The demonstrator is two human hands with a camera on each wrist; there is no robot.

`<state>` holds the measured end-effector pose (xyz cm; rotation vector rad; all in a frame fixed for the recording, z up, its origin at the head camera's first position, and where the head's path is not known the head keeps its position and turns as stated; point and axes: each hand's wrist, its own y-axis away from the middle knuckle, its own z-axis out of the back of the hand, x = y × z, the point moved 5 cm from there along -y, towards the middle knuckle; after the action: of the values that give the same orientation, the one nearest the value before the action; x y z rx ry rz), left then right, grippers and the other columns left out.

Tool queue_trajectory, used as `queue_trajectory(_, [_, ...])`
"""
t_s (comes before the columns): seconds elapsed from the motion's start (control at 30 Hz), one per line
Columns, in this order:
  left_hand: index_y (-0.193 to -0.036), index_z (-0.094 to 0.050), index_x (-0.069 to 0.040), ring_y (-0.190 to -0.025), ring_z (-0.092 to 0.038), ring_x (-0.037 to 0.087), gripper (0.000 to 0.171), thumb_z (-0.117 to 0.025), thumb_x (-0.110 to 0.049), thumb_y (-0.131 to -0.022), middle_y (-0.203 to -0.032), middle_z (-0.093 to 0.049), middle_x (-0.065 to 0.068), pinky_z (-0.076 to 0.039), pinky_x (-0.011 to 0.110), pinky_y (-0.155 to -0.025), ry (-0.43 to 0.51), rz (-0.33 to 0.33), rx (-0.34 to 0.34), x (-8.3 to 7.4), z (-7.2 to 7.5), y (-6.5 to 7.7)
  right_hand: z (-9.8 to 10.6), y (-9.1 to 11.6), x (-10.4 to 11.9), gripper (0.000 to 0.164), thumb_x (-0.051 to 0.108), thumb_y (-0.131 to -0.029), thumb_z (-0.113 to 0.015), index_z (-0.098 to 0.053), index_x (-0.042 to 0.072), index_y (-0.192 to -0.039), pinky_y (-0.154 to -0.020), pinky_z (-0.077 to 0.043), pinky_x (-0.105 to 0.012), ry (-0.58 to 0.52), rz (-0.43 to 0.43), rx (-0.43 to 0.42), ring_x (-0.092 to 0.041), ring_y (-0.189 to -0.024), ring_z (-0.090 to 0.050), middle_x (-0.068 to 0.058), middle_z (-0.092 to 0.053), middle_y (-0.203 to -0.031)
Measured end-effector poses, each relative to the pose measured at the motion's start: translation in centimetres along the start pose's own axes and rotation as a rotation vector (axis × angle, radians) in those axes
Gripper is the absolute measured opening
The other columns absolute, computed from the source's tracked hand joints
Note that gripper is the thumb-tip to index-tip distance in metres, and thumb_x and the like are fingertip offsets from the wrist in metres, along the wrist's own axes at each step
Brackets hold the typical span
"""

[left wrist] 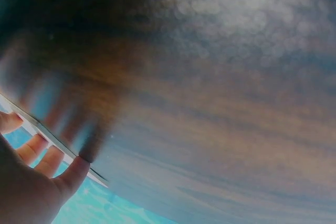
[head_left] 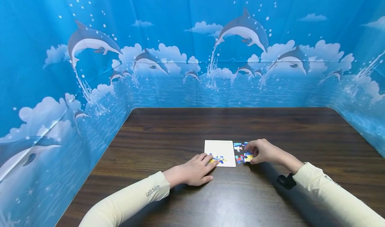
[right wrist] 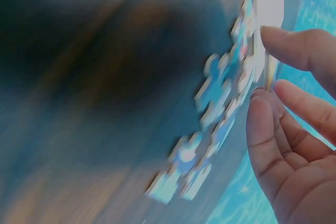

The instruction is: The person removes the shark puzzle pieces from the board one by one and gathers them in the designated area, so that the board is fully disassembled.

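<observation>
The left hand (head_left: 195,169) lies flat, fingers straight, pressing the near edge of a thin white puzzle board (head_left: 220,150) beside a few joined pieces (head_left: 218,159). The right hand (head_left: 261,151) curls over loose puzzle pieces (head_left: 241,152) just right of the board, fingertips (right wrist: 283,45) pinching one. The glossy, knobbed pieces lie flat on the dark wood-grain desk (head_left: 186,127). A blue dolphin backdrop (head_left: 192,46) surrounds the desk.

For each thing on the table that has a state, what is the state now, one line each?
Puzzle board: flat on the table, mostly bare, few pieces placed at its near edge.
Loose puzzle pieces: lying on the table right of the board.
Left hand: fingers straight, pressing the board's near corner.
Right hand: fingers curled over the loose pieces, seemingly pinching one.
</observation>
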<state>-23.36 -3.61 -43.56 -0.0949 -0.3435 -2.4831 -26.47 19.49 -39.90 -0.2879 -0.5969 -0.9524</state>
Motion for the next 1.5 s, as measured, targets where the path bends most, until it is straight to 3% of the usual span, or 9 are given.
queue_trajectory(0.3, [-0.149,-0.025,-0.020,-0.135,-0.033,0.026,0.057,-0.034,-0.046,-0.099,-0.147,-0.033,0.009,-0.033,0.040,-0.109,0.005,-0.008,-0.011,0.1,-0.1,0.0,0.5,3.7,-1.9,0.031,0.001,-0.069,-0.077,-0.052,0.002,-0.088,-0.059,-0.048,-0.023,-0.094,-0.060,-0.045,-0.008,-0.069,-0.052,-0.005,-0.055,-0.079])
queue_trajectory(0.63, [-0.148,-0.028,-0.019,-0.132,-0.035,0.025,0.057,-0.037,-0.045,-0.098,-0.145,-0.035,0.009,-0.034,0.040,-0.108,0.021,-0.009,-0.036,0.3,0.6,0.3,0.8,6.1,-3.1,0.029,0.003,-0.067,-0.079,-0.054,0.005,-0.081,-0.057,-0.047,-0.021,-0.043,-0.077,-0.085,-0.002,-0.066,-0.050,-0.001,-0.056,-0.077])
queue_trajectory(0.87, [-0.148,-0.028,-0.019,-0.133,-0.034,0.024,0.057,-0.038,-0.046,-0.098,-0.145,-0.035,0.009,-0.033,0.040,-0.109,0.038,-0.006,-0.027,0.3,0.7,0.4,0.5,6.5,-2.7,0.027,0.003,-0.064,-0.082,-0.058,0.007,-0.076,-0.055,-0.047,-0.020,0.049,-0.015,-0.155,-0.002,-0.065,-0.052,0.002,-0.059,-0.074])
queue_trajectory(1.2, [-0.149,-0.026,-0.020,-0.134,-0.034,0.023,0.058,-0.037,-0.047,-0.098,-0.147,-0.033,0.008,-0.033,0.039,-0.109,0.039,-0.017,-0.013,0.3,0.6,0.2,0.7,6.9,-2.7,0.024,0.007,-0.065,-0.082,-0.063,0.007,-0.079,-0.056,-0.047,-0.019,0.076,-0.065,-0.158,-0.003,-0.064,-0.049,0.002,-0.060,-0.074])
queue_trajectory(1.5, [-0.149,-0.026,-0.021,-0.134,-0.034,0.023,0.060,-0.038,-0.048,-0.098,-0.147,-0.033,0.008,-0.034,0.040,-0.109,0.057,-0.025,-0.004,0.2,0.7,0.2,1.4,5.1,-1.3,0.018,0.005,-0.070,-0.078,-0.064,0.006,-0.082,-0.056,-0.047,-0.021,0.030,-0.027,-0.182,0.001,-0.065,-0.050,-0.002,-0.063,-0.077])
